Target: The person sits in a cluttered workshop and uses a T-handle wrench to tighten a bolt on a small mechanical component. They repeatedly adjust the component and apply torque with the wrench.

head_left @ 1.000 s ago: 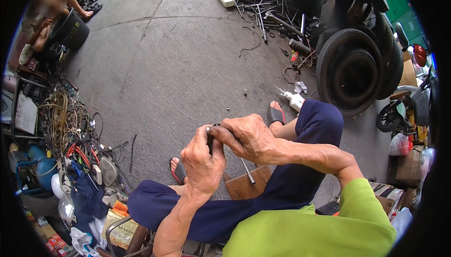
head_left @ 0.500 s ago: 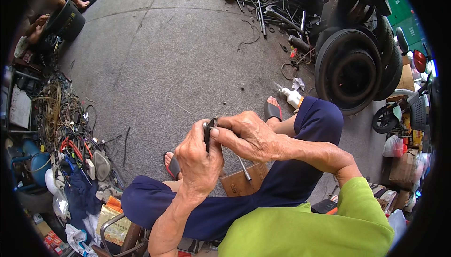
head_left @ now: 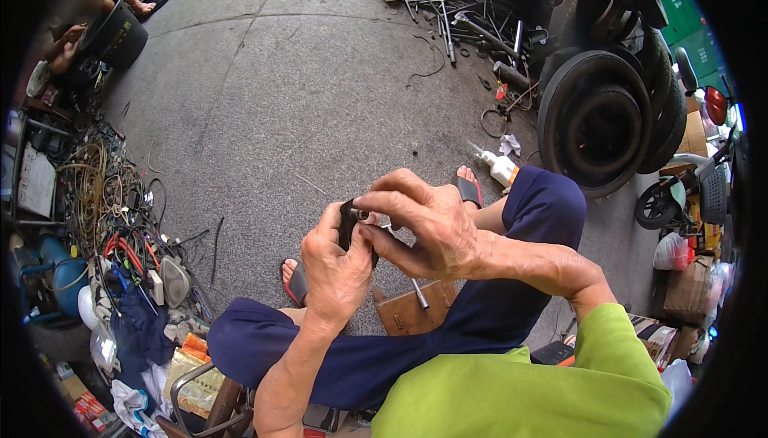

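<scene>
One dark part sits over the floor ahead of my lap in the head view, clasped in my left hand, seemingly to steady it. My right hand curves its thumb and fingers narrowly about a small metal piece beside it; whether they grip, I cannot tell. Between my legs, a metal rod crosses a brown block, probably for easy reach.

The left hand holds a small black thing; the right hand is beside it, fingers bent; a brown board lies below the hands; a black tire stands to their right.
</scene>
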### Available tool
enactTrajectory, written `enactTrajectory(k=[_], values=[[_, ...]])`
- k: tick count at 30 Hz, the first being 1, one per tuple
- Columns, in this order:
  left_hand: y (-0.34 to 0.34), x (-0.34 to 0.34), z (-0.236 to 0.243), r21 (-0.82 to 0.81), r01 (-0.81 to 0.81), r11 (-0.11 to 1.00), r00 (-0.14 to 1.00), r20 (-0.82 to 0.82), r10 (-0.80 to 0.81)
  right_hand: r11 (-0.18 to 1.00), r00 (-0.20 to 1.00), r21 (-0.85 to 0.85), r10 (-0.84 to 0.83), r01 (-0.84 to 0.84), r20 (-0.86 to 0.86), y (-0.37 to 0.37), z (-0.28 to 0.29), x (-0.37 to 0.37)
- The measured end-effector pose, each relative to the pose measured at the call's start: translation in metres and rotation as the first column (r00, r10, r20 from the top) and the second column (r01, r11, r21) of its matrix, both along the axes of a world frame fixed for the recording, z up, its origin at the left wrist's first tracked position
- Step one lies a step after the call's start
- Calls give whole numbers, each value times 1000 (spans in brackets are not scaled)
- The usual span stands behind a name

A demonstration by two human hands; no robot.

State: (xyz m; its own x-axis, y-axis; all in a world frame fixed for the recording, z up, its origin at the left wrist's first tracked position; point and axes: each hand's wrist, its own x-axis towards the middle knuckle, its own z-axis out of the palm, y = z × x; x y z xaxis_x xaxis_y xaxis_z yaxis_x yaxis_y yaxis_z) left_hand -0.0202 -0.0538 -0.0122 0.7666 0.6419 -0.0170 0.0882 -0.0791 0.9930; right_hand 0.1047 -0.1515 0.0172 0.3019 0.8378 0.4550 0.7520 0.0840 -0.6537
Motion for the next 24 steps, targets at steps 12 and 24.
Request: enactTrajectory(k=[12, 24], values=[[7, -4, 8, -270, 80, 959, 997, 35, -73, 999, 995, -23, 40, -43, -93, -1, -1, 1], [19, -2, 25, -462, 23, 886, 999, -20, -37, 990, 937, -73, 90, -121, -337, 1, 4, -1]])
